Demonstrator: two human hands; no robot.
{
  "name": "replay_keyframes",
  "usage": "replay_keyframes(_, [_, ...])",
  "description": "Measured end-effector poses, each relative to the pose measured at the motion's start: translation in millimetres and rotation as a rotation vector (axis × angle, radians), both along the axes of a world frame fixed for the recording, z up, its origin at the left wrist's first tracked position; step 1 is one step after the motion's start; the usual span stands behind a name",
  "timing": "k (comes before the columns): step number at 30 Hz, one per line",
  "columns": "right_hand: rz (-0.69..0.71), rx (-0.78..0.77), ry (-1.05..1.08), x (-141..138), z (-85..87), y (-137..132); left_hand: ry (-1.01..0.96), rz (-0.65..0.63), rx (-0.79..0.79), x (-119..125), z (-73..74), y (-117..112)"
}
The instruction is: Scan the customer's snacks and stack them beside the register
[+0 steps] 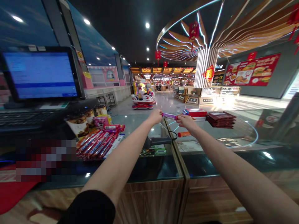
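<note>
A slim purple candy packet (169,116) runs between my left hand (154,116) and my right hand (185,122), and both hands pinch its ends above the glass counter (149,168). Just beyond my right hand lies a red box (196,113). An orange stick-shaped item (183,134) sits just below that hand. A black handheld barcode scanner (156,141) rests under my left wrist, with its cable curling to the right.
On the counter's left stand red candy rolls (93,144) and snack cups (78,126). Dark red packets (220,119) are stacked on the right. A monitor (39,73) and keyboard (23,119) stand at left. Beyond the counter lies a mall concourse with a kiddie ride (142,102).
</note>
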State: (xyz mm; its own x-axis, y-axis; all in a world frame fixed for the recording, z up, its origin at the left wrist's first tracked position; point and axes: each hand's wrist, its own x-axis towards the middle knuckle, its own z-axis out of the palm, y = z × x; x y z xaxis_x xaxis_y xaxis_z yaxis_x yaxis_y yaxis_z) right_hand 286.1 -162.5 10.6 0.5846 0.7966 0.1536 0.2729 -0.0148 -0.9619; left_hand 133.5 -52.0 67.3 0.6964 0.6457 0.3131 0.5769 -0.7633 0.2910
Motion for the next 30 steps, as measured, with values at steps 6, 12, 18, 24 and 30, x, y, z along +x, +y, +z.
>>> replay_keyframes(6, [0.131, 0.060, 0.028, -41, 4.1, 27, -0.088, 0.081, -0.010, -47, -4.6, 25])
replay_keyframes(12, [0.206, 0.057, 0.044, -72, 4.6, 46, -0.160, 0.157, -0.084, -83, -22.3, 52])
replay_keyframes(18, [0.288, 0.018, 0.042, -91, -0.9, 61, -0.185, 0.197, -0.107, -113, -37.4, 63])
replay_keyframes(24, [0.363, -0.054, 0.008, -93, -13.2, 80, -0.187, 0.199, -0.116, -133, -58.3, 69])
replay_keyframes(30, [0.404, -0.210, -0.003, -91, -22.6, 91, -0.146, 0.178, -0.072, -137, -83.5, 66])
